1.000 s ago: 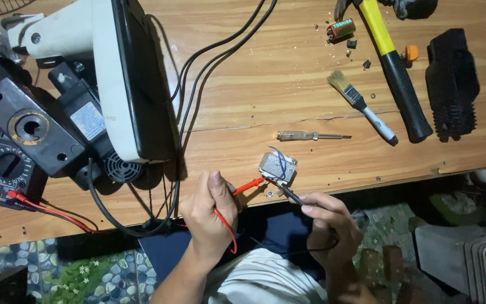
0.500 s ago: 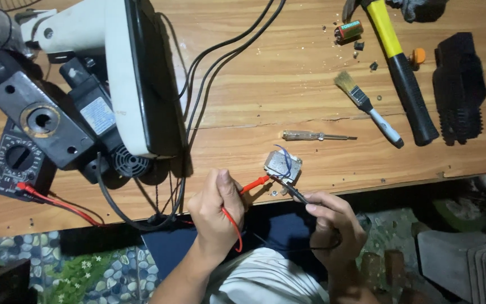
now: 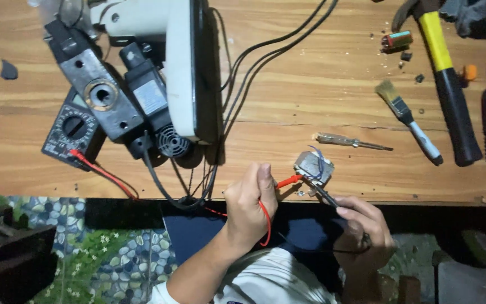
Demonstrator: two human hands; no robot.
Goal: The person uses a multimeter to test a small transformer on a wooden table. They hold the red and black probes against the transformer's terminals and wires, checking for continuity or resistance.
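My left hand (image 3: 248, 205) pinches a red test probe (image 3: 288, 181) whose tip touches a small grey metal component (image 3: 314, 168) with thin wires, lying near the front edge of the wooden table (image 3: 322, 95). My right hand (image 3: 362, 231) grips a black test probe (image 3: 326, 195), its tip against the same component from the lower right. Red lead wire (image 3: 103, 173) runs left to a black multimeter (image 3: 70, 133) on the table's left side.
A white and black machine with dark attachments (image 3: 158, 73) fills the upper left, with black cables (image 3: 265, 53) trailing across the table. A screwdriver (image 3: 351, 142), small paintbrush (image 3: 407, 119), yellow and black hammer (image 3: 446, 84) and a small battery (image 3: 396, 40) lie at the right.
The view has shifted slightly; both hands keep their probes on the component, with the hands barely moved.
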